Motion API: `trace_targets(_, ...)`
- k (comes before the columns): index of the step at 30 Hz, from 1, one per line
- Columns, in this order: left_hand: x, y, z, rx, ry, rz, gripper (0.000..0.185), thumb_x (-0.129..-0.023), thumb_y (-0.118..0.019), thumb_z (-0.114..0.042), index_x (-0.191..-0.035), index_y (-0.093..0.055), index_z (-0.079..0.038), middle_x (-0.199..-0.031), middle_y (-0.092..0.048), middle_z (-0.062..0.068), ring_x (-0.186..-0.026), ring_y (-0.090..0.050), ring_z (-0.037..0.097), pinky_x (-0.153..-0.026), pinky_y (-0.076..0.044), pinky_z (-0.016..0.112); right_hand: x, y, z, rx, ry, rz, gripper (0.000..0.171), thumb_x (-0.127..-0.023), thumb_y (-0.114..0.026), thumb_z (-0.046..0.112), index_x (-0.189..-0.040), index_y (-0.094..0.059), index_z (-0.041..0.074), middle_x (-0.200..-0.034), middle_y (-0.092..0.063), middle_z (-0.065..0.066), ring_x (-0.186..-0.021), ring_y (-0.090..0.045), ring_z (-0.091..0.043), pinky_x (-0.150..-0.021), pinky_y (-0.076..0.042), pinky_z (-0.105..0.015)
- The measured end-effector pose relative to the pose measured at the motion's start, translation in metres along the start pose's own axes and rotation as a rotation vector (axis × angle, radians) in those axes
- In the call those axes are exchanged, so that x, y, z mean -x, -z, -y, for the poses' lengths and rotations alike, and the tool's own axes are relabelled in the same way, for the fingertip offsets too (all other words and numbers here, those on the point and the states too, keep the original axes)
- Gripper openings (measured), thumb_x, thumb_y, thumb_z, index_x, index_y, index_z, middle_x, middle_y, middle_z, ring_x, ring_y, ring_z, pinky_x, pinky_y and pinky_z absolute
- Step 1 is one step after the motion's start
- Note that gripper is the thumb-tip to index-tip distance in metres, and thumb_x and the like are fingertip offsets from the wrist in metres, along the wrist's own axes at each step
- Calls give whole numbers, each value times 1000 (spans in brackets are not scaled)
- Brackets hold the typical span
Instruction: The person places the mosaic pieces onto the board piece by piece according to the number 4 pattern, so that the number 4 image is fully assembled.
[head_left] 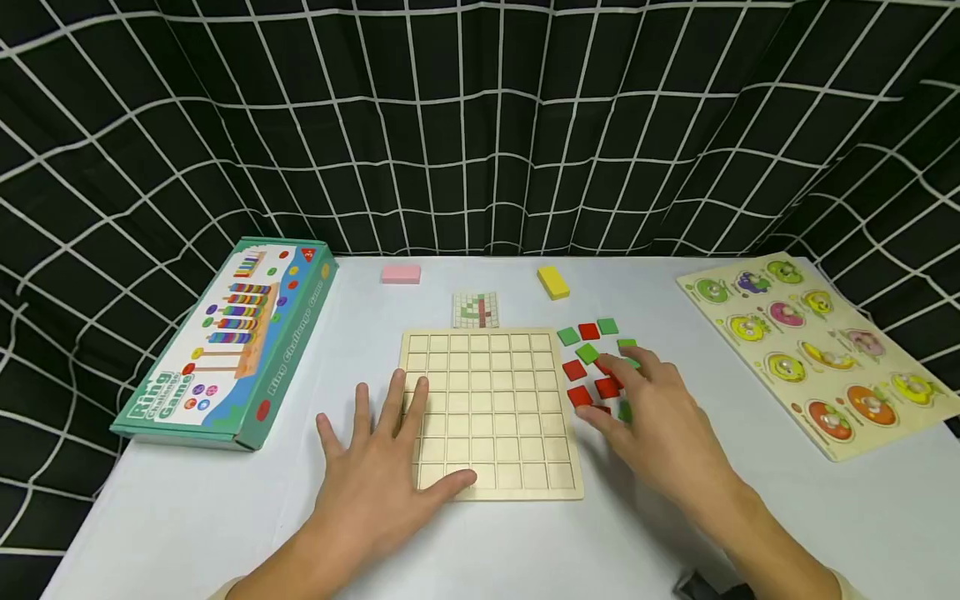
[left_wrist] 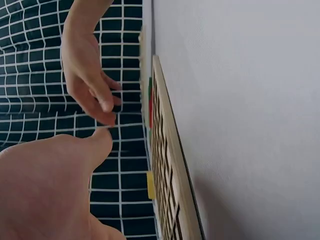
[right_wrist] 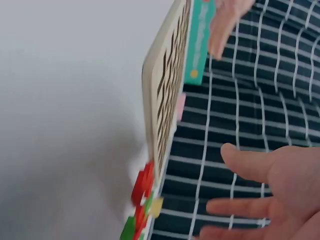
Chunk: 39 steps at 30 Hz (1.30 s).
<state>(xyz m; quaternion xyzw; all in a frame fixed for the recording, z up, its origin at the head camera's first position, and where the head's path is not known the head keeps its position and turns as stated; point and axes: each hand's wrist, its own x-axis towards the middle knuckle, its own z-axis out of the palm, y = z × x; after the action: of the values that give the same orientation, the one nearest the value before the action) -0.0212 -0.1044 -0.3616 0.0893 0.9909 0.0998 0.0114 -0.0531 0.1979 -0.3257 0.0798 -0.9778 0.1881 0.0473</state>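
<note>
A wooden grid board (head_left: 501, 404) with square recesses lies on the white table in the head view, no tiles in it. Across its left edge spreads my left hand (head_left: 378, 483), fingers straight and apart. Red tiles (head_left: 574, 370) and green tiles (head_left: 568, 336) lie scattered right of the board. Over them hovers my right hand (head_left: 663, 425), thumb and fingers apart and loosely bent, hiding some tiles. The right wrist view shows this right hand (right_wrist: 280, 195) with a gap between thumb and fingers, nothing in it. A small pattern card (head_left: 476, 310) touches the board's far edge.
A boxed ring game (head_left: 225, 333) is at the left, a fruit puzzle board (head_left: 813, 350) at the right. Toward the back are a pink block (head_left: 401, 274) and a yellow block (head_left: 553, 282). Black gridded cloth (head_left: 480, 125) surrounds the table. Some dark item (head_left: 697, 586) sits near the front.
</note>
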Motion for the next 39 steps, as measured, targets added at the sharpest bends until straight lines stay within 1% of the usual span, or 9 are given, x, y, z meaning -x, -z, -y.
trace_targets(4,-3,-1,4,35,18,83,119,-80,-54,-91,-168,-21,-18,-175,-17,11,-155,-16,57,-105,-13,91,-10,4,-15,-62,-15,-12,51,-82,-89,18,-127,-71,0,-134,-63,-24,-120,-62,-46,-93,-55,-61)
trace_targets(6,-4,-2,7,55,20,125,122,-79,-56,-92,-169,-19,-18,-176,-15,10,-156,-15,57,-105,-13,91,-16,6,-25,-63,-29,-21,47,-81,-89,14,-123,-73,0,-128,-66,-24,-110,-66,-44,-85,-59,-56)
trace_targets(9,-5,-1,11,80,17,183,125,-77,-58,-91,-169,-17,-17,-176,-12,9,-156,-14,57,-104,-14,91,-24,8,-39,-58,-55,-12,47,-81,-89,12,-123,-73,-1,-126,-66,-28,-101,-67,-44,-75,-60,-51)
trace_targets(13,-6,1,17,107,12,236,128,-76,-60,-92,-169,-15,-16,-177,-9,9,-156,-13,57,-103,-15,91,-33,13,-57,-56,-85,30,47,-83,-86,12,-126,-72,1,-125,-66,-29,-100,-65,-43,-71,-58,-48)
trace_targets(18,-8,1,23,105,18,246,130,-76,-62,-90,-169,-13,-13,-177,-6,9,-156,-11,56,-103,-13,91,-40,13,-73,-74,-123,113,44,-85,-82,12,-126,-72,2,-122,-70,-26,-103,-66,-42,-67,-55,-37)
trace_targets(22,-10,1,25,99,11,256,133,-75,-64,-89,-169,-11,-11,-177,-5,9,-156,-10,57,-102,-12,92,-42,12,-82,-96,-128,169,41,-84,-83,11,-122,-72,0,-117,-74,-21,-97,-69,-36,-65,-54,-30)
trace_targets(25,-12,1,26,104,2,269,134,-75,-67,-87,-168,-11,-9,-177,-4,9,-155,-10,58,-101,-12,93,-42,12,-87,-105,-132,193,40,-83,-85,11,-119,-73,0,-111,-75,-19,-93,-69,-33,-65,-54,-30)
trace_targets(30,-12,2,28,99,-5,279,134,-75,-70,-84,-168,-12,-7,-177,-2,8,-154,-9,59,-99,-13,94,-45,10,-90,-115,-162,225,40,-82,-86,12,-117,-72,0,-105,-74,-19,-92,-68,-32,-65,-54,-30)
trace_targets(39,-12,-1,29,102,-11,277,133,-75,-70,-83,-168,-12,-7,-177,0,6,-155,-8,59,-99,-13,94,-47,8,-98,-143,-186,258,42,-80,-88,12,-116,-71,-2,-104,-70,-20,-93,-64,-34,-65,-53,-31)
